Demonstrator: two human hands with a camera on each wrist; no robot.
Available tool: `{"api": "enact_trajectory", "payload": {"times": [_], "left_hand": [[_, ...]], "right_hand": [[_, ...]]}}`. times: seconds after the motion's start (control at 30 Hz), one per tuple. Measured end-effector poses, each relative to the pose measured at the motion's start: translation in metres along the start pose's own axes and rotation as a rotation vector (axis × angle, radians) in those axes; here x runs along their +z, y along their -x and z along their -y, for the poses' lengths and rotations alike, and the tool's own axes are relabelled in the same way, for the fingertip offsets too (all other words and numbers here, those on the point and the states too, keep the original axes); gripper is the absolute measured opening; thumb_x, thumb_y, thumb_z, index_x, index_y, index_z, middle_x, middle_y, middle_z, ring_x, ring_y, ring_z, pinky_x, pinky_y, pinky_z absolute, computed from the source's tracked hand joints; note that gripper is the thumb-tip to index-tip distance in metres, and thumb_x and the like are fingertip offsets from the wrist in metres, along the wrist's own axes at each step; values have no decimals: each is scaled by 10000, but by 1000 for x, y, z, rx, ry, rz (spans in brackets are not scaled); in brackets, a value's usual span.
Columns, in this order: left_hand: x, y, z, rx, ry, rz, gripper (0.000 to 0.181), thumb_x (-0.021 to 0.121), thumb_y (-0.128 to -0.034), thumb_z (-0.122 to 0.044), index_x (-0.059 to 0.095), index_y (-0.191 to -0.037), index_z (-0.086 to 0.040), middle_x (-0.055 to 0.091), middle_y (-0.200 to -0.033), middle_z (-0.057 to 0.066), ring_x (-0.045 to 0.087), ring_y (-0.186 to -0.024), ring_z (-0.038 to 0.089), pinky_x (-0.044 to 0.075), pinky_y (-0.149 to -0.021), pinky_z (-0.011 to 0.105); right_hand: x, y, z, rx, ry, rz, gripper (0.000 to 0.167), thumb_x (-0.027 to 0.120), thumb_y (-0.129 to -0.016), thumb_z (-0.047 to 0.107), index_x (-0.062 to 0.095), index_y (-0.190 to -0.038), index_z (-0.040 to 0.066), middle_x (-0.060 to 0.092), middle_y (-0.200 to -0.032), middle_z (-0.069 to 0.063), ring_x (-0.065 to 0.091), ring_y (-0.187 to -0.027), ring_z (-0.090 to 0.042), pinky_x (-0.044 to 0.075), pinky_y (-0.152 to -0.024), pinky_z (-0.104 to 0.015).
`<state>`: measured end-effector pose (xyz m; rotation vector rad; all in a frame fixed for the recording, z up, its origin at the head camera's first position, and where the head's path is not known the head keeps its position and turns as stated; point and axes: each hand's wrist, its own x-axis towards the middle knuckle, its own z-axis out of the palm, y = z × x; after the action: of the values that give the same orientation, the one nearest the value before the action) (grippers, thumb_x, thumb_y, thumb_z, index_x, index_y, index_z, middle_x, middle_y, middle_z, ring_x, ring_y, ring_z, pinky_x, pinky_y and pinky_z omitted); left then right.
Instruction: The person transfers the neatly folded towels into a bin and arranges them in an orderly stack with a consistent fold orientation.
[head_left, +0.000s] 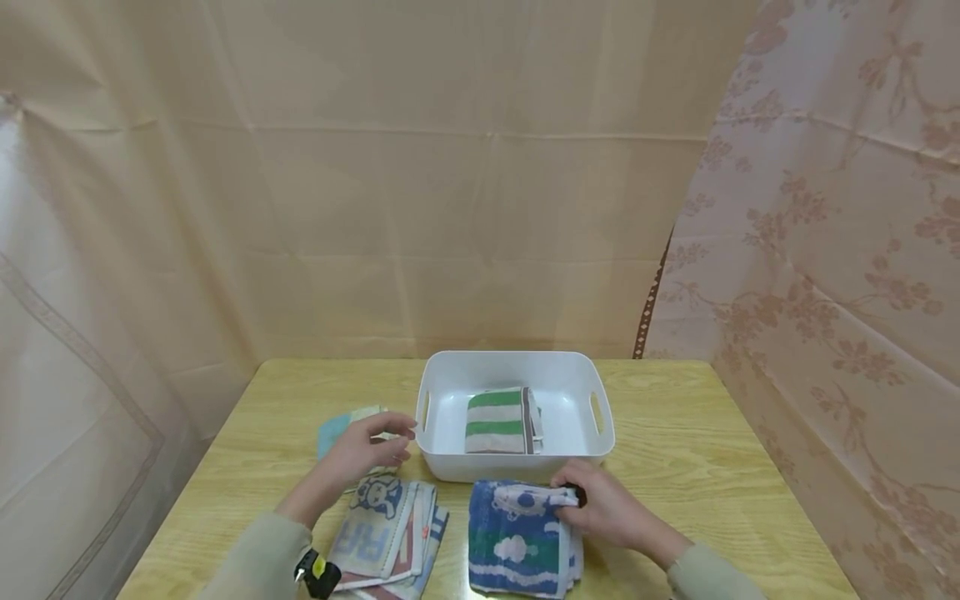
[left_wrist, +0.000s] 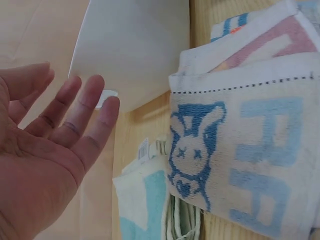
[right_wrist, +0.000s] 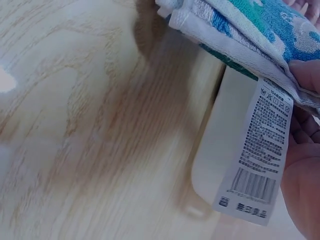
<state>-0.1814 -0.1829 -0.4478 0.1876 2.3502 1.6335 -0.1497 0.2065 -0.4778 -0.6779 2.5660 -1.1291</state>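
My right hand (head_left: 609,510) pinches the top right corner of a folded blue and green towel (head_left: 517,542) in front of the white plastic bin (head_left: 517,470). In the right wrist view, a printed paper label (right_wrist: 260,155) hangs from that towel, and the thumb lies over the folded edge. My left hand (head_left: 358,454) is by the bin's left end, fingers loosely extended, holding nothing; the left wrist view shows its palm and spread fingers (left_wrist: 87,107). Inside the bin lies a folded green and white striped towel (head_left: 495,423).
Left of the blue towel lie several overlapping folded towels, the top one with a rabbit figure and letters (head_left: 371,529). Behind them a teal and cream towel (head_left: 332,433) is partly hidden by my left hand. Curtains (head_left: 450,208) hang behind the wooden table (head_left: 675,433).
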Motion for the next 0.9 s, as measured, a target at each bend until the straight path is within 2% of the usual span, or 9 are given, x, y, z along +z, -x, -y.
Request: {"api": "enact_trajectory", "payload": {"times": [0.1, 0.2, 0.37, 0.57, 0.73, 0.9], "left_hand": [[0, 5, 3, 25, 11, 31, 304, 673, -995, -224, 653, -1249, -59, 645, -1245, 171, 698, -1018, 272, 594, -900, 433], [0, 11, 5, 48, 16, 95, 290, 669, -999, -244, 658, -1213, -49, 653, -1206, 204, 696, -1012, 315, 584, -908, 460], [2, 18, 10, 70, 15, 233, 317, 638, -1017, -238, 664, -1252, -26, 663, -1232, 224, 684, -1045, 392, 557, -925, 482], [11, 24, 13, 71, 22, 370, 319, 652, -1003, -231, 695, -1293, -105, 684, -1256, 217, 673, -1111, 373, 548, -923, 437], [20, 26, 13, 121, 60, 430, 357, 661, -995, -162, 661, -1343, -81, 662, -1252, 277, 661, -1140, 374, 573, -924, 387], [29, 25, 13, 149, 70, 450, 412, 668, -985, -125, 615, -1386, -46, 640, -1267, 301, 655, -1145, 400, 575, -896, 302]], "right_hand": [[-3, 2, 1, -9, -7, -8, 178, 782, -882, 112, 674, -997, 193, 630, -1040, 62, 563, -966, -119, 533, -801, -244], [-6, 3, 3, -32, -9, -23, 184, 783, -878, 104, 672, -999, 187, 631, -1027, 61, 560, -950, -105, 534, -780, -242], [-11, 7, 7, -61, -31, -41, 185, 789, -877, 101, 671, -1000, 173, 625, -1007, 42, 557, -915, -78, 547, -738, -239], [-15, 8, 13, -70, -50, -44, 173, 780, -894, 129, 671, -1022, 172, 617, -1004, 33, 551, -906, -83, 544, -722, -240], [-17, 8, 14, -76, -75, -41, 168, 779, -900, 146, 678, -1033, 171, 621, -998, 30, 548, -884, -78, 536, -703, -239], [-19, 7, 17, -73, -99, -33, 171, 781, -900, 158, 684, -1040, 175, 622, -987, 28, 542, -854, -75, 522, -677, -234]]}}
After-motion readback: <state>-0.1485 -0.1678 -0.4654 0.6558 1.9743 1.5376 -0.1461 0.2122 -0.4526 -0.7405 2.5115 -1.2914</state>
